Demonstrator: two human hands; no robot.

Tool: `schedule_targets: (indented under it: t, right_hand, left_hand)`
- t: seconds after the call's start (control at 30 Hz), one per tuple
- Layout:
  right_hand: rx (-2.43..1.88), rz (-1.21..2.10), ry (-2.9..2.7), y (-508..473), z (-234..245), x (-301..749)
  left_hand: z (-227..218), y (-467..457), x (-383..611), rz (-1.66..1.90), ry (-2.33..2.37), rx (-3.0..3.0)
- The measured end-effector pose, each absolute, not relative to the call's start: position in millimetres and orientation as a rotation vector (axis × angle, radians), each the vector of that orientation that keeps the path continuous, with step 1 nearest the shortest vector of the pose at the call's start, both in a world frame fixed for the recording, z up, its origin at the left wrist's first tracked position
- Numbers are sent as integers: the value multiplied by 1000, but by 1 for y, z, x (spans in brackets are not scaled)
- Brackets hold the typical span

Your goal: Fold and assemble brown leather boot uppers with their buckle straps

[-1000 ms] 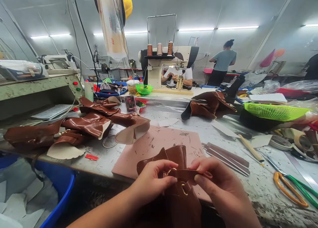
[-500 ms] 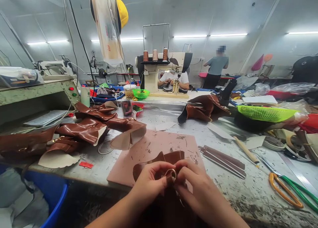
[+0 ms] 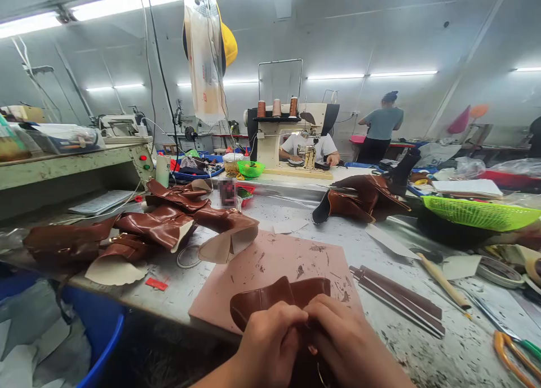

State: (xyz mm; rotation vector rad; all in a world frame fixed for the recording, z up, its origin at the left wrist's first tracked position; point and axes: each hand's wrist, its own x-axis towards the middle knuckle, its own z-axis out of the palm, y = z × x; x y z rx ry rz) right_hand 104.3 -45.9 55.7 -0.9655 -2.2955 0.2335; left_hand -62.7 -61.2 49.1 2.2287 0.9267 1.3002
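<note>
Both hands at work on a brown leather piece (image 3: 270, 299), which lies partly over a pink pad (image 3: 274, 252) at the front of the desk (image 3: 448, 348). The left hand (image 3: 270, 340) and right hand (image 3: 342, 329) meet above its near part, each grip closed on the leather; the exact portion pinched is hidden behind the knuckles. One second earlier the hands stood apart, a strap stretched between them; half a second earlier a gold ring showed at the left fingertips. Here the hands have come together and that ring is covered, while a thin gold curve (image 3: 322, 375) appears beneath the right hand. The pad and other goods sit lower in the view, and the orange-handled scissors (image 3: 499, 345) are now cut by the right edge. Unchanged: brown boot uppers (image 3: 158, 225) heaped at left, dark strips (image 3: 397, 300) beside the pad, a wooden-handled tool (image 3: 443, 281) beyond them. Behind the sewing machine (image 3: 270, 148), the hands of a seated co-worker (image 3: 324, 145), formerly close together, are lowered and apart.
</note>
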Motion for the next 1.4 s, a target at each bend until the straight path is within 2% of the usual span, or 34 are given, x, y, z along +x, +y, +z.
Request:
schedule_targets:
  t: [0.07,0.27,0.33,0.43,0.5,0.57,0.73,0.83,0.93,1.03,1.13,1.4]
  right_hand:
    - [-959,391,-2402,-45,65,111]
    - [-955,395,-2377,-46,66,109]
    - [-960,266,-2309,-48,59,105]
    - [-839,-104,-2226,-51,49,100]
    - [-806,-149,-2185,-52,47,100]
    - [-889,78,-2161,-54,50,103]
    - [-977,902,-2193,-52,76,122]
    - [-871,1142,-2218,-49,88,134]
    - [-917,1119,-2233,-45,87,139]
    - [-1046,945,-2227,-43,78,136]
    - [-1141,913,-2146,-43,69,131]
    - [-1016,982,-2049,-47,66,136]
  left_hand:
    - [46,-61,-63,1336,838,2296]
    - [39,-60,-60,1292,874,2249]
    - [42,-60,-59,1271,928,2219]
    - [46,-62,-59,1270,951,2245]
    - [44,-63,-59,1307,960,2267]
    - [40,-64,-59,1337,995,2228]
    - [34,-66,-62,1352,864,2206]
    - [37,-66,-62,1264,767,2203]
    - [43,-67,-62,1149,732,2234]
    - [53,-67,-63,907,967,2287]
    - [65,-67,-63,678,1096,2170]
    - [69,-61,-67,683,947,1915]
